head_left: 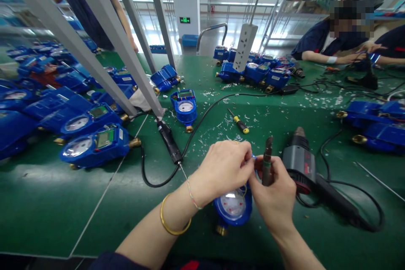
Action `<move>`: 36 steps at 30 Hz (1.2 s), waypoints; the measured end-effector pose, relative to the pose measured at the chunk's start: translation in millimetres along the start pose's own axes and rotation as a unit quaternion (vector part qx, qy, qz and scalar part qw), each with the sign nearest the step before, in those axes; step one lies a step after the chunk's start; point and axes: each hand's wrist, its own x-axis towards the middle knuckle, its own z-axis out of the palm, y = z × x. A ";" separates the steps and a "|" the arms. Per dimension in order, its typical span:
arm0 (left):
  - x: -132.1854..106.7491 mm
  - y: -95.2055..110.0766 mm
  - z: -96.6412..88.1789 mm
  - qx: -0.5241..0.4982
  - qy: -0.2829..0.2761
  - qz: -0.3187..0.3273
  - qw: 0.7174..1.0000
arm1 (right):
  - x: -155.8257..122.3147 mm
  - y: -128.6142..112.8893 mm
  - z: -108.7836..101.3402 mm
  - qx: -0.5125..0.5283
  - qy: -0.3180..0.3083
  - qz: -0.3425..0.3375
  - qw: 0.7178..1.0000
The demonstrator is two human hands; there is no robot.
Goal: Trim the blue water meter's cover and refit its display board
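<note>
A blue water meter [233, 206] with a round clear dial lies right in front of me, its brass end toward me. Over its upper part my left hand [223, 166] is closed in a pinch, and a speck of blue [253, 157] shows at the fingertips. What it pinches is too small to name. My right hand [274, 192] is closed round a dark, worn knife-like tool [267, 160] standing upright, its fingertips meeting those of my left hand. Thin yellowish wires [243, 190] show beside the dial. My hands hide the meter's upper end.
Right of my hands lies a heat gun [299, 160]; an electric screwdriver [169, 141] lies left. A yellow-black screwdriver [238, 121] and scraps lie ahead. More blue meters [95, 143] crowd the left. A power strip [245, 46] hangs ahead; a co-worker [329, 42] sits far right.
</note>
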 end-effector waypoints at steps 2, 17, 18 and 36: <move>1.7 -1.7 0.8 0.009 -0.005 0.013 1.000 | -0.3 1.3 0.9 0.002 0.001 0.003 1.000; 4.1 13.6 36.1 -0.002 0.117 -0.065 0.991 | -1.9 -2.2 0.7 -0.063 0.064 -0.032 0.995; 3.8 13.6 38.1 -0.014 0.128 -0.067 0.989 | -1.4 -2.3 0.6 -0.062 0.066 -0.031 0.995; 9.5 -41.9 21.7 -0.406 -0.017 -0.070 0.911 | 11.5 -7.6 -2.2 0.047 -0.005 0.092 0.995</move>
